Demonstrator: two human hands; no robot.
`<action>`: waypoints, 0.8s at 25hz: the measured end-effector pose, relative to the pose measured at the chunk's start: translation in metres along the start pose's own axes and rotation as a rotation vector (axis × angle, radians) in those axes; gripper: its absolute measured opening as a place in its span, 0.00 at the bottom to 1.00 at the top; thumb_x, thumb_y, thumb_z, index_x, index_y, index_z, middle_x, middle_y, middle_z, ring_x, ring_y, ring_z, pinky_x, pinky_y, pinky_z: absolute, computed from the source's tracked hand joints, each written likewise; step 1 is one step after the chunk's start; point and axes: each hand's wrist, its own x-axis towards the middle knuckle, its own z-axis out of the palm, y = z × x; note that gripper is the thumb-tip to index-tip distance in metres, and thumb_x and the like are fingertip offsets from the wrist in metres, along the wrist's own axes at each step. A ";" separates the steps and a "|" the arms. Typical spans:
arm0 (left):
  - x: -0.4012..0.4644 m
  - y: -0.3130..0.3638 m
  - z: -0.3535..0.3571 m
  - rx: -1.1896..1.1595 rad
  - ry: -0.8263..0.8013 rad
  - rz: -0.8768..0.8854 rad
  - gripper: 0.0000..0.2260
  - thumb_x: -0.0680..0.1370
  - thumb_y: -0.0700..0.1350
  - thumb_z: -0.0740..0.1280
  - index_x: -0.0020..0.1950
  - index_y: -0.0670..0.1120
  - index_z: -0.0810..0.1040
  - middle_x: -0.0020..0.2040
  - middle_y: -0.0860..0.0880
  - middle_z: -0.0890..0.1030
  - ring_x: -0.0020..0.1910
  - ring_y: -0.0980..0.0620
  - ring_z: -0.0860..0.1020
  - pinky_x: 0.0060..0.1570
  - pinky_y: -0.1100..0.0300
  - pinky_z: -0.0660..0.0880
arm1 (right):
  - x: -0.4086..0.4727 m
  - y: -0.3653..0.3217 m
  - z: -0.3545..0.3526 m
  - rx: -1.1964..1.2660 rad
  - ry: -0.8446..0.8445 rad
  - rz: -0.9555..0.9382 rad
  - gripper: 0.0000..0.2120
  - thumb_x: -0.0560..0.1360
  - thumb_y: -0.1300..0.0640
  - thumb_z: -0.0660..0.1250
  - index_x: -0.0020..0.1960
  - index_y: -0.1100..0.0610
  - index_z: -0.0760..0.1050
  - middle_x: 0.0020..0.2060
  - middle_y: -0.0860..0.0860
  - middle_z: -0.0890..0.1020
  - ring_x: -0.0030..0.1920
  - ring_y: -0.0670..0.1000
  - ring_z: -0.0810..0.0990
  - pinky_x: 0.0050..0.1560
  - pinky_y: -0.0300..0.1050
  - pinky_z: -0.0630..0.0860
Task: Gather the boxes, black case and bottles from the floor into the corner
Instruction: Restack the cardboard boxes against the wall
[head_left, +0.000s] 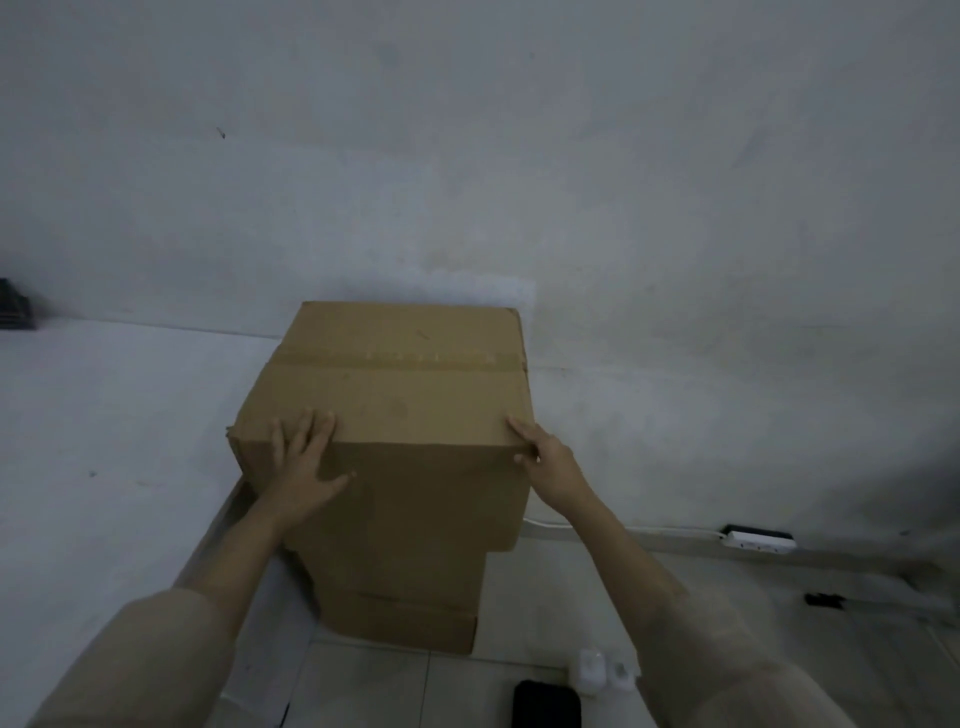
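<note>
A large taped cardboard box (400, 395) sits on top of another cardboard box (410, 608) against the wall in the corner. My left hand (306, 462) lies flat with spread fingers over the top box's near left edge. My right hand (545, 457) holds the near right corner, fingers on top and thumb on the front face. On the floor at the bottom, a black case (545, 704) lies next to two small white bottles (605, 670).
A white surface (104, 441) stretches along the left, with a dark object (15, 304) at its far end. A white power strip (758, 540) and its cable run along the wall base on the right. A small black item (826, 600) lies on the tiled floor.
</note>
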 end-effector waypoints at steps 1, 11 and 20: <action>0.007 -0.002 -0.001 0.003 0.014 -0.002 0.36 0.74 0.49 0.68 0.76 0.50 0.50 0.78 0.49 0.44 0.75 0.41 0.33 0.73 0.45 0.40 | 0.004 -0.003 0.002 0.013 0.023 0.004 0.24 0.78 0.70 0.57 0.72 0.58 0.64 0.73 0.58 0.65 0.72 0.57 0.65 0.72 0.46 0.60; 0.070 -0.017 0.008 0.084 0.047 -0.052 0.40 0.70 0.63 0.65 0.76 0.57 0.48 0.78 0.46 0.41 0.72 0.38 0.29 0.70 0.42 0.32 | 0.036 -0.009 0.024 0.034 0.141 0.044 0.21 0.76 0.69 0.62 0.68 0.58 0.71 0.67 0.58 0.74 0.67 0.56 0.73 0.68 0.45 0.68; 0.067 -0.007 0.007 0.264 0.045 -0.059 0.44 0.65 0.76 0.49 0.76 0.56 0.49 0.78 0.41 0.44 0.75 0.36 0.35 0.71 0.39 0.37 | 0.040 -0.007 0.021 -0.252 0.042 0.016 0.21 0.80 0.58 0.56 0.72 0.49 0.65 0.63 0.57 0.77 0.61 0.58 0.77 0.59 0.50 0.73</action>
